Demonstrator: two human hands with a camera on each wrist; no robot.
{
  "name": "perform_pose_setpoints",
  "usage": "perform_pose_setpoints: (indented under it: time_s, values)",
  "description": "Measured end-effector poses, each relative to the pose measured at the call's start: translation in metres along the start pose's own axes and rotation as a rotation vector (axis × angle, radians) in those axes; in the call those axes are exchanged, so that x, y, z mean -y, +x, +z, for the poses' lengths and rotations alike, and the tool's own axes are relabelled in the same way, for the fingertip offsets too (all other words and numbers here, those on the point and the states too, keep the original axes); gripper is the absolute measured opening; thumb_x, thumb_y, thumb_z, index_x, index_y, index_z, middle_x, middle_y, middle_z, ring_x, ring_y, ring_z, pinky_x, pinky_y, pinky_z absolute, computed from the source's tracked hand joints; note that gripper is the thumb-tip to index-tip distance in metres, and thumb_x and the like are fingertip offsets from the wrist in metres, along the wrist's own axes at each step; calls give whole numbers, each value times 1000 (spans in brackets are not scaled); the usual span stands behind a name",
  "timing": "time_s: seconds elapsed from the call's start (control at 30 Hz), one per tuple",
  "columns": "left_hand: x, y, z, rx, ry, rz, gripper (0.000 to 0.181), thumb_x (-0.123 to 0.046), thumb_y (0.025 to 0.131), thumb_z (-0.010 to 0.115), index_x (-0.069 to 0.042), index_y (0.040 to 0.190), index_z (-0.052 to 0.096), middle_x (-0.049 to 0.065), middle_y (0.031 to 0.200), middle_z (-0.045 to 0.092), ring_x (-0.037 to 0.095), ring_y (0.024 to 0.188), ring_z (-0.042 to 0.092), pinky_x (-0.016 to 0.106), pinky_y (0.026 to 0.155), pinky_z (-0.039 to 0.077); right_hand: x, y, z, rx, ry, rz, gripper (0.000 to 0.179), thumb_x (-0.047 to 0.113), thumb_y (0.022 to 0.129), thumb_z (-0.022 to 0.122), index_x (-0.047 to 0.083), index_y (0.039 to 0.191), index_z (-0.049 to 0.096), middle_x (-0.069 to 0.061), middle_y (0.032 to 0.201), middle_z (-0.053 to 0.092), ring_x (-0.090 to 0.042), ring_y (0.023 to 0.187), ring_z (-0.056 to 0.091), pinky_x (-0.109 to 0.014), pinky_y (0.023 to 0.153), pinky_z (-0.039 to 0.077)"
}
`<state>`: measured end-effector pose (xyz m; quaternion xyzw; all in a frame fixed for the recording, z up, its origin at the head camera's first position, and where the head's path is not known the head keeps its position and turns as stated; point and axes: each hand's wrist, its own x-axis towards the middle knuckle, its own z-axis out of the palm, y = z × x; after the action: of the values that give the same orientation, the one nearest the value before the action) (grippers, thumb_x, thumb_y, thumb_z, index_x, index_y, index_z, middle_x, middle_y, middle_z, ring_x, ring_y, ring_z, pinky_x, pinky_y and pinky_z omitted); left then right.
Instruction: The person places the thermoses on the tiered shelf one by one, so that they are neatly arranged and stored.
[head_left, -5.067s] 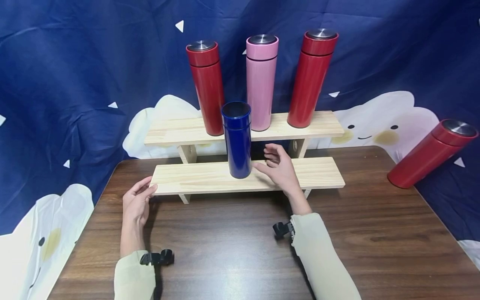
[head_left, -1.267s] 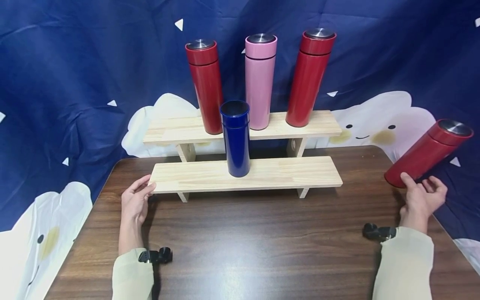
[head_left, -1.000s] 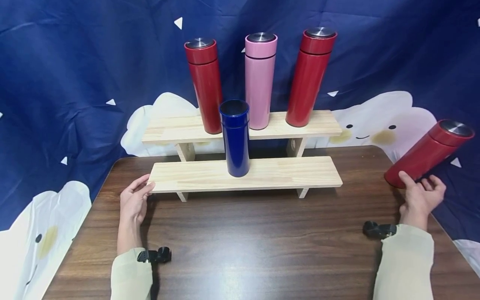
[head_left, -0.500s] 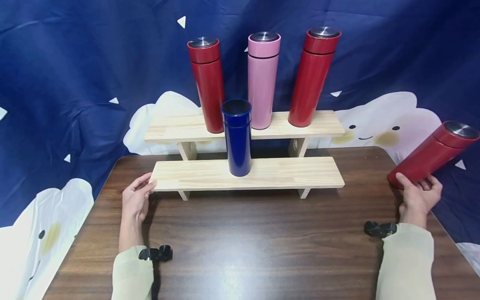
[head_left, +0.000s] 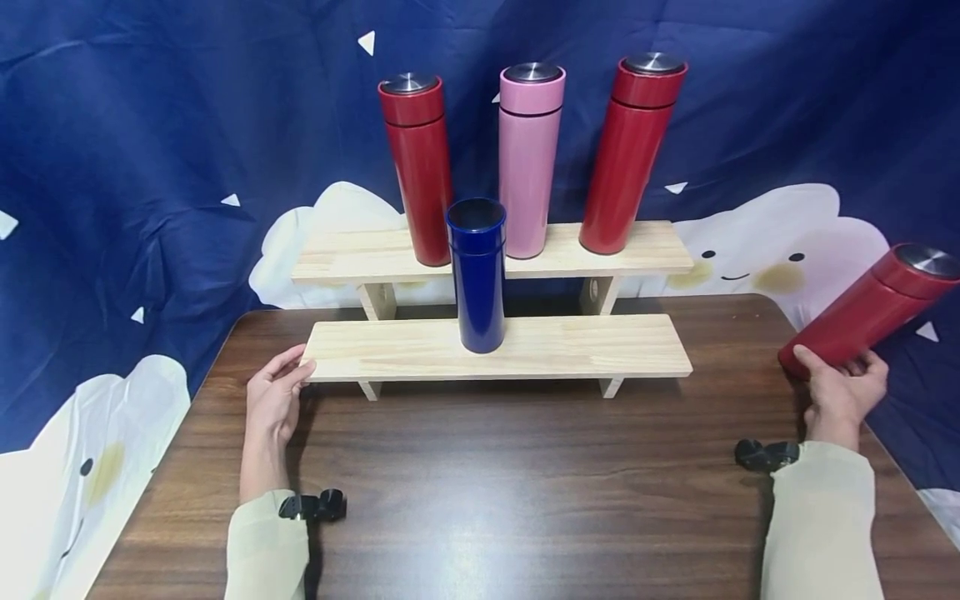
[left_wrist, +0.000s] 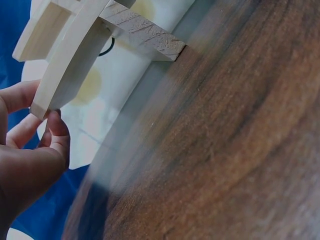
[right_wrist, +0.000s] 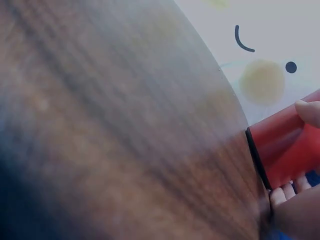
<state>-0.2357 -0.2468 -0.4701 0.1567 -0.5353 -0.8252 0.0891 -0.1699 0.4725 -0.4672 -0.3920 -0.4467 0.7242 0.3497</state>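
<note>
At the table's right edge, my right hand (head_left: pixel 843 400) grips a red thermos bottle (head_left: pixel 866 304) near its base. In the right wrist view, the thumb lies on one side of the red bottle (right_wrist: pixel 285 145) and the fingertips curl against the other. My left hand (head_left: pixel 272 404) pinches the left end of the lower wooden shelf board (head_left: pixel 390 354), thumb and fingers on opposite faces of the shelf (left_wrist: pixel 65 75) in the left wrist view. A dark blue thermos (head_left: pixel 478 287) stands upright near the middle of that lower board.
On the upper wooden shelf (head_left: pixel 341 254) stand a red bottle (head_left: pixel 420 179), a pink bottle (head_left: pixel 531 167) and another red bottle (head_left: pixel 632 158). The brown wooden table (head_left: pixel 487 483) carries the two-tier stand. Behind hangs a blue cloth (head_left: pixel 187 125) printed with clouds.
My right hand has left the blue thermos and travelled right to the red bottle at the table edge, its fingers closing round the base. The left hand has kept hold of the shelf.
</note>
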Motion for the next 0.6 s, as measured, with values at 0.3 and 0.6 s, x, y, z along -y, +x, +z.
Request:
perform_pose_setpoints:
  time_s: [0.3,0.6]
  values:
    - [1,-3,-1,-4,7,-15,26,17,85,70,-1,104,75,5,89,65,14,75,61,19,64,50,3,1,-2,8,-63,28,99,-16,64,88,25,142,45,8,139,49,-7,126,47,-8,61,48]
    - [0,-2,-1,-7,-10,6,27,18,85,69,0,103,76,5,87,64,14,76,61,20,64,50,4,1,4,15,-120,1,99,-14,64,89,26,143,46,7,143,49,-7,127,48,-27,103,46]
